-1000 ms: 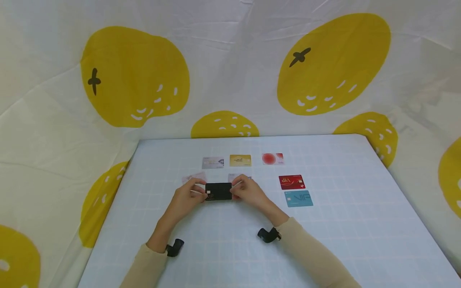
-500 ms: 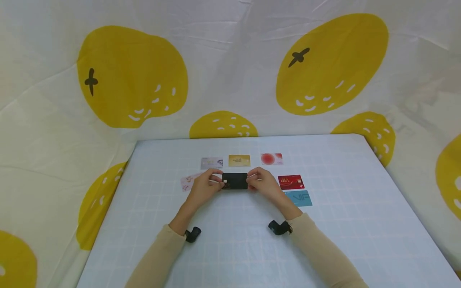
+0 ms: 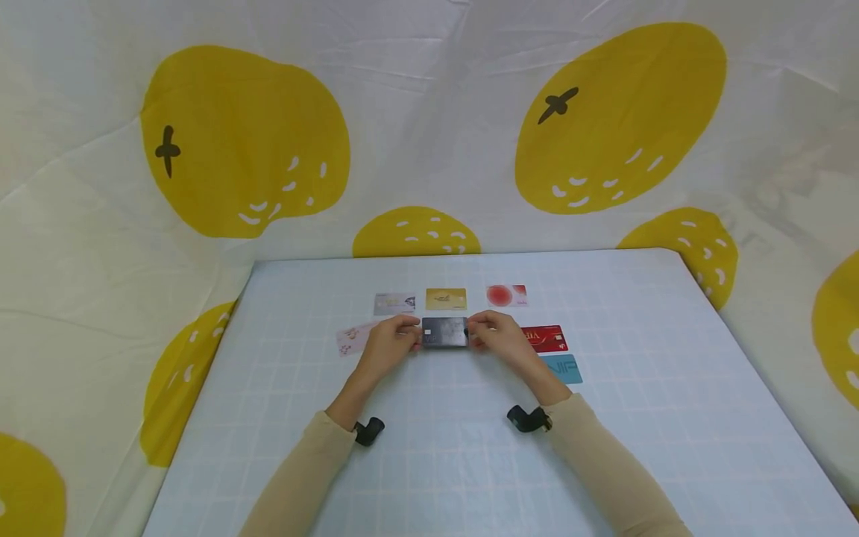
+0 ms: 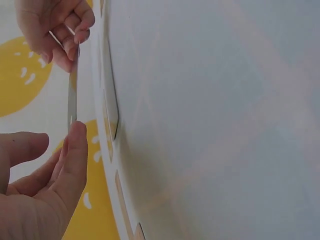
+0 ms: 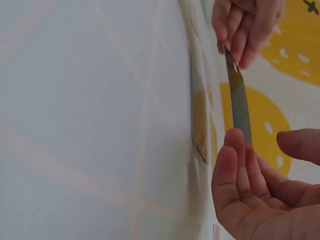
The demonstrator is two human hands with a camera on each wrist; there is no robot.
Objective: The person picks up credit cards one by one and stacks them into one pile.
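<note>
A black VIP card (image 3: 445, 333) with a small chip is held up by both hands, one at each short end. My left hand (image 3: 389, 341) grips its left end and my right hand (image 3: 498, 335) grips its right end. In the left wrist view the card (image 4: 73, 95) is seen edge-on between the fingertips of both hands, apart from the tabletop. The right wrist view shows the card (image 5: 239, 100) edge-on too, with one digit of the right hand (image 5: 265, 195) lifted away from it. Whatever lies directly behind the card is hidden.
Silver (image 3: 394, 303), gold (image 3: 446, 299) and red-dotted white (image 3: 506, 296) cards lie in a row behind. A pink-patterned card (image 3: 352, 339) lies left, partly covered by the left hand. Right are a red VIP card (image 3: 546, 338) and a teal card (image 3: 564, 368), on the pale table (image 3: 429, 462).
Both hands have carried the black card right and slightly away from the person, mostly in the first half second. Its face has tilted and now shines grey. The hands now partly cover the red and teal cards.
</note>
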